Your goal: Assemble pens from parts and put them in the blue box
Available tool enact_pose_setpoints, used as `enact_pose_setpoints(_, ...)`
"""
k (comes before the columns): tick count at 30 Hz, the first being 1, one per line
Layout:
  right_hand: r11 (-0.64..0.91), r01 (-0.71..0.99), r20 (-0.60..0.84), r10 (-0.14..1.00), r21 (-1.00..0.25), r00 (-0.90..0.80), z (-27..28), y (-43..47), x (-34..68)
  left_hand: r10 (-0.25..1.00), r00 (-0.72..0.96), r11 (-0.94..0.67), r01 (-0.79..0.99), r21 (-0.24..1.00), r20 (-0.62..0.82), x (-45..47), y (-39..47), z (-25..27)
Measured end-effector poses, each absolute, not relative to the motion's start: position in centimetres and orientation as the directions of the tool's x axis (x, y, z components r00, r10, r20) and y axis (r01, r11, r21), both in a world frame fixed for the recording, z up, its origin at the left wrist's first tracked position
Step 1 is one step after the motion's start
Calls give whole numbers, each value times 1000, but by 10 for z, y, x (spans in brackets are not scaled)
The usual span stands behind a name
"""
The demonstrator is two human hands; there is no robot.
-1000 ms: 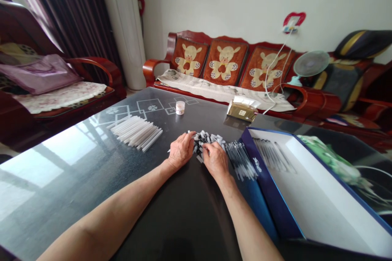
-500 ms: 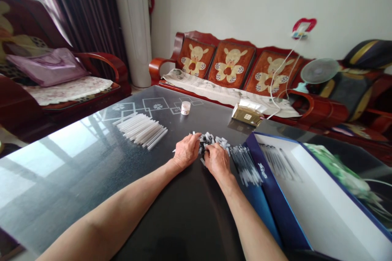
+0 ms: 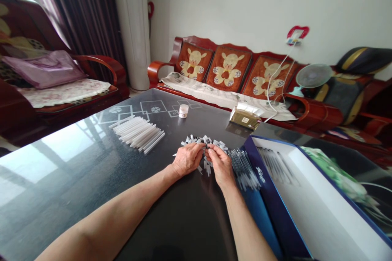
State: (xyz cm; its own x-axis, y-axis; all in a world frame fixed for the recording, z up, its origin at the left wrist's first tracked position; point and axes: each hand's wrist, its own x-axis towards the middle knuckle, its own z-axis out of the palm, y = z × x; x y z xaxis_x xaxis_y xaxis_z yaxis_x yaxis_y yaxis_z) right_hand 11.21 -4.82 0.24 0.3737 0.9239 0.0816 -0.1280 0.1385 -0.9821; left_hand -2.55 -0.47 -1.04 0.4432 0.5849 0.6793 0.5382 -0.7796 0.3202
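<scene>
My left hand (image 3: 189, 158) is closed around what looks like a pen, mostly hidden; its pale tip (image 3: 174, 155) pokes out on the left side. My right hand (image 3: 221, 165) pinches with thumb and fingers right against the left fingertips, and whatever small piece is in it is too hidden to name. Under and behind both hands lies a loose heap of small white and black caps (image 3: 208, 168). Just right of my right hand, a bundle of thin dark pen refills with pale ends (image 3: 245, 169) rests against the box.
White pen barrels (image 3: 139, 133) lie in a row at left on the dark glossy table (image 3: 147, 220). A small white cup (image 3: 183, 111) and a tissue box (image 3: 245, 118) stand farther back. The open blue box (image 3: 306, 187) at right holds more dark refills (image 3: 280, 165).
My right hand has lifted from the heap and come up to the left fingertips. More of the caps show between and below the hands.
</scene>
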Motion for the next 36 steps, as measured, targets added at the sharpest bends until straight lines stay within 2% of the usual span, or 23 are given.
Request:
enact_pose_setpoints(13, 211, 179, 262, 905, -961, 336, -12, -42, 125, 561, 481, -796, 538, 279, 673, -26, -6, -10)
enact_pose_setpoints(28, 226, 339, 329, 900, -913, 285, -1, -49, 125, 570, 526, -786, 573, 233, 631, -26, -6, -9)
enact_pose_setpoints(36, 274, 457, 411, 882, -846, 231, 3, -51, 125, 585, 496, -787, 537, 302, 642, -26, -5, -9)
